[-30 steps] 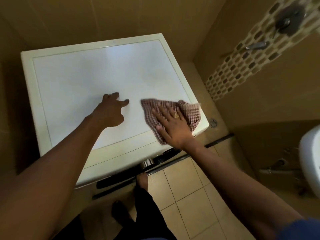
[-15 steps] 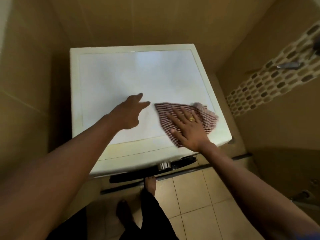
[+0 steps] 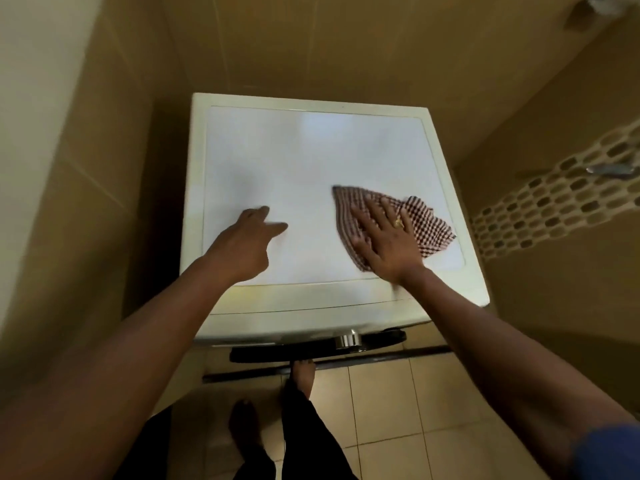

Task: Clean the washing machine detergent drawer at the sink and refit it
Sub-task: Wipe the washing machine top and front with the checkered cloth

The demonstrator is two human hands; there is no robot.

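Red-checked cloth (image 3: 429, 226) sits under the spread right hand (image 3: 388, 244); left hand (image 3: 246, 247), loosely curled, holds nothing. Even, overlapping passes suit.

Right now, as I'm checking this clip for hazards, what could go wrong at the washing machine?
The red-and-white checked cloth under the flat right hand lies near the right edge of the white washing machine top; a wide sweep might push it off. A bare foot stands just below the black door rim, so stepping in could stub toes.
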